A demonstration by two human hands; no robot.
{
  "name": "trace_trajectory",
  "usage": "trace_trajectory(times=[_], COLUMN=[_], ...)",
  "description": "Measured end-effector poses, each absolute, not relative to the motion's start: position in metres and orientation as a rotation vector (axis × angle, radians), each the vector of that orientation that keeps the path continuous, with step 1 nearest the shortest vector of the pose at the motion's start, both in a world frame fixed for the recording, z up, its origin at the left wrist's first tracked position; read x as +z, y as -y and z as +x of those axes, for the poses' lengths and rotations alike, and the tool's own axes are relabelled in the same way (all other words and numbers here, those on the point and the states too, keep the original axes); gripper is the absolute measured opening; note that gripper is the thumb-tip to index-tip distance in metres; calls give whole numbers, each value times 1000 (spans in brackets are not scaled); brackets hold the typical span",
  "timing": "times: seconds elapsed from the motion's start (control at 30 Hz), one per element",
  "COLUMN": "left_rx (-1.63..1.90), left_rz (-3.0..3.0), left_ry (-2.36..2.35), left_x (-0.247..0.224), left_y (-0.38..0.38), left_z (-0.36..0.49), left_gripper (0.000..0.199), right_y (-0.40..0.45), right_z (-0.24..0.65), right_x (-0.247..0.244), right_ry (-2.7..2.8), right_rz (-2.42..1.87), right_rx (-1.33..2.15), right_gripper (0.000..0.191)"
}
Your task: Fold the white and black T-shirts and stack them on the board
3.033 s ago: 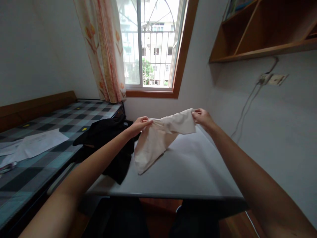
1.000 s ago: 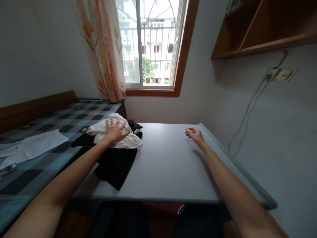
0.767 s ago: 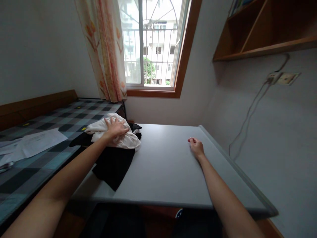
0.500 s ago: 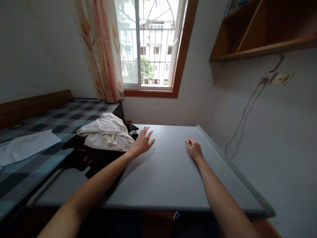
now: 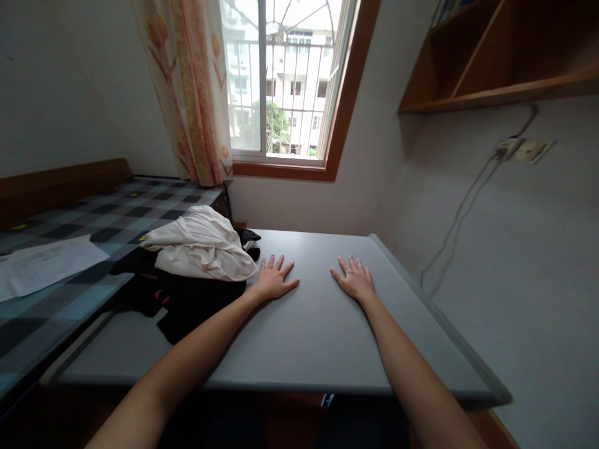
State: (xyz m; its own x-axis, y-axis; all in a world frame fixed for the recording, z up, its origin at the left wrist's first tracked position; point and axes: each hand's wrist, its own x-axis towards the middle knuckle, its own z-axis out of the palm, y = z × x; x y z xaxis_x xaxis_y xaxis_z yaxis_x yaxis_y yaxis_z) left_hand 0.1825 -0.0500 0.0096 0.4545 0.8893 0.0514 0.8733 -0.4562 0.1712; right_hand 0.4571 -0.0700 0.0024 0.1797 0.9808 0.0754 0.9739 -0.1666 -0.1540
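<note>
My left hand (image 5: 274,279) lies palm down with spread fingers on the light grey table (image 5: 304,337), holding nothing. Just left of it, close by the fingers, is a crumpled white garment (image 5: 201,246). Under and in front of that garment lies black clothing (image 5: 196,305) with a small pink mark; my left forearm passes over its edge. My right hand (image 5: 354,278) rests flat on the table to the right, its fingers also spread and nothing in it.
A bed with a checked cover (image 5: 98,221) adjoins the table on the left, with paper sheets (image 5: 51,265) on it. A wooden shelf (image 5: 468,93) juts out at upper right, above a wall socket (image 5: 524,149) with a hanging cord. Behind are a window and a curtain (image 5: 201,93).
My right hand has opened from closed fingers to a flat, spread palm on the table. My left hand has come down flat, slightly nearer to me. The clothes pile looks unchanged.
</note>
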Motion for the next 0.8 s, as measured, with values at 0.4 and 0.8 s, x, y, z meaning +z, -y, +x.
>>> trace_trajectory(times=[0.4, 0.8], left_rx=[261, 280], left_rz=[2584, 2586], left_ry=[-1561, -1562], left_x=[5, 4], left_y=[49, 49], left_z=[181, 181], left_gripper=[76, 74], right_y=[67, 65], right_z=[457, 459], right_x=[3, 1], right_ry=[1954, 1959], right_rz=[-2336, -2334], right_rx=[102, 88], right_gripper=[71, 70])
